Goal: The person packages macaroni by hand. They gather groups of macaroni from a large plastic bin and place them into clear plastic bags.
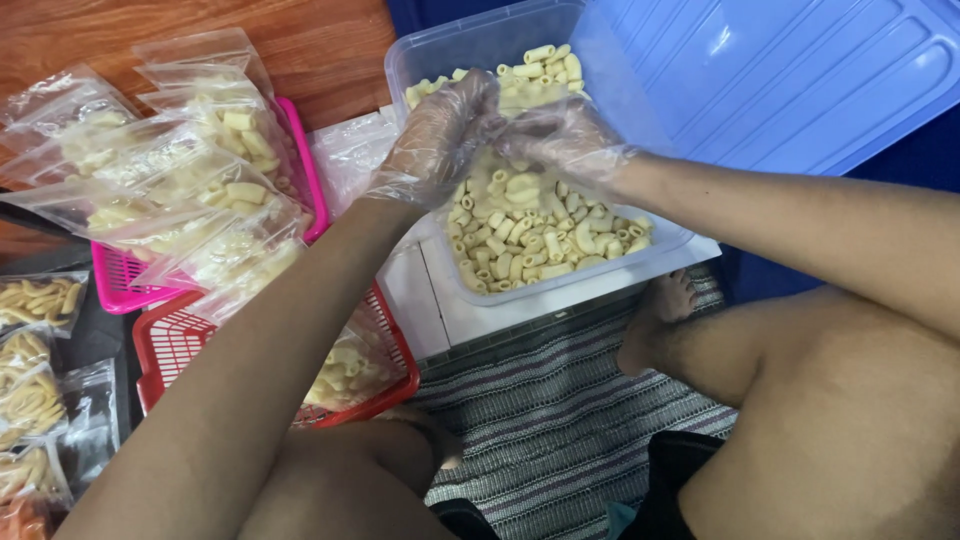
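Note:
Both hands wear thin clear plastic gloves and hover over a clear plastic tub (560,282) full of pale tube-shaped pasta snacks (520,230). My left hand (435,135) and my right hand (560,135) meet above the tub and together hold a small clear plastic bag (505,122) between them. The bag is hard to make out against the gloves; how much it holds cannot be told.
A pink basket (300,170) and a red basket (180,345) at the left hold several filled clear bags. More snack bags lie at the far left. A blue lid (780,80) leans at the back right. A striped mat (560,410) lies under my legs.

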